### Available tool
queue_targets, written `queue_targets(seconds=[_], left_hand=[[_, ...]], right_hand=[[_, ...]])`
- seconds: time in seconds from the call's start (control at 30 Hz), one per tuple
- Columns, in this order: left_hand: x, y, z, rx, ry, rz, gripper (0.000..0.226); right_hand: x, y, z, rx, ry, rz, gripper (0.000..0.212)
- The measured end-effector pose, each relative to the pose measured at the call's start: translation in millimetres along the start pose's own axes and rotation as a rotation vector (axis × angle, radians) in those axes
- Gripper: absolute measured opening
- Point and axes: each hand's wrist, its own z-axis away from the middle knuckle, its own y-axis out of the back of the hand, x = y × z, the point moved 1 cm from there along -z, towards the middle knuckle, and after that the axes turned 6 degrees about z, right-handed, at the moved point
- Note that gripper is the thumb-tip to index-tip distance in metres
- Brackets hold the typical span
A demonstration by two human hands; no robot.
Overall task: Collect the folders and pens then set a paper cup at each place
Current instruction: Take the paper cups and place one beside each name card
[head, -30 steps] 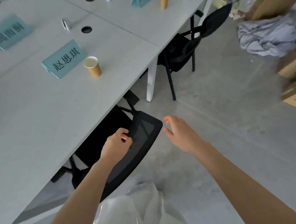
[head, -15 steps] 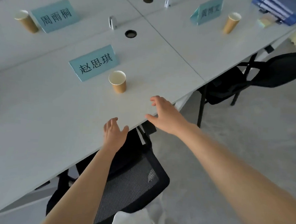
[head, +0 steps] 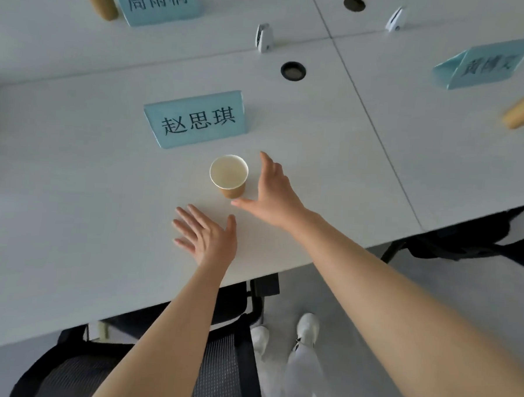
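Paper cup (head: 228,175) stands near the name card (head: 198,120); spread, empty right hand (head: 271,192) seemingly needs closing round it.

Both arms fwd; left grip (head: 206,237) flat, fingers spread; right grip (head: 274,196) open, thumb out.

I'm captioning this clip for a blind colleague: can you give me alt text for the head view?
A person's open right hand reaches beside an upright empty paper cup on a white table, below a blue name card. The open left hand hovers nearer the table edge. More cups and cards sit at other places; a black chair is tucked underneath.
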Motion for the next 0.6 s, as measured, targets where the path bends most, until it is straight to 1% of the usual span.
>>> queue_targets(seconds=[0.1, 0.17, 0.23, 0.33, 0.4, 0.47, 0.6], left_hand=[[10, -9, -2, 0.056, 0.065, 0.016, 0.094], [12, -15, -5, 0.073, 0.09, -0.019, 0.095], [11, -19, -9, 0.102, 0.107, -0.054, 0.095], [9, -26, -12, 0.131, 0.112, -0.07, 0.095], [8, -28, -13, 0.158, 0.11, -0.075, 0.094], [8, -29, -14, 0.178, 0.122, -0.084, 0.093], [17, -35, -13, 0.211, 0.163, -0.126, 0.091]], right_hand=[[-1, -9, -20, -0.051, 0.045, -0.014, 0.12], [-3, -16, -27, -0.056, 0.064, -0.019, 0.119], [-4, -21, -34, -0.028, 0.104, -0.025, 0.111], [-1, -27, -43, 0.053, 0.144, -0.055, 0.091], [0, -29, -46, 0.063, 0.164, -0.101, 0.082], [4, -29, -47, 0.061, 0.182, -0.165, 0.079], [16, -20, -47, 0.091, 0.196, -0.234, 0.082]])
